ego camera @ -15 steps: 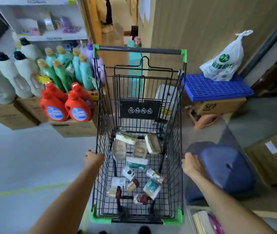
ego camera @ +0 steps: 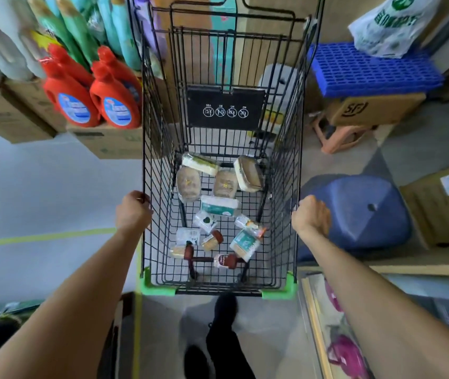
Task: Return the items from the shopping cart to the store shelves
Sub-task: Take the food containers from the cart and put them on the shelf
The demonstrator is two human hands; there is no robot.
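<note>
A black wire shopping cart [ego camera: 286, 165] with green corner guards stands in front of me. My left hand [ego camera: 133, 212] is closed on the top wire of its left side. My right hand [ego camera: 312, 214] is closed on the top wire of its right side. On the cart floor lie several small packaged goods: wrapped sponges [ego camera: 200, 163], two oval brown packs [ego camera: 188, 183], a teal-and-white box [ego camera: 219, 205], small sachets [ego camera: 243, 242] and little jars with dark red lids [ego camera: 227, 261].
Red detergent jugs [ego camera: 115, 94] and green, teal and white bottles stand on cardboard boxes at the left. A blue crate [ego camera: 370, 69] with a white plastic bag [ego camera: 390, 23] sits at the right, a blue stool [ego camera: 360, 212] beside the cart. My dark shoe [ego camera: 224, 307] is below the cart's near end.
The view has tilted down and closer to the cart; the handle is now out of frame. Both hands stay on the side rails and my foot has come into view.
</note>
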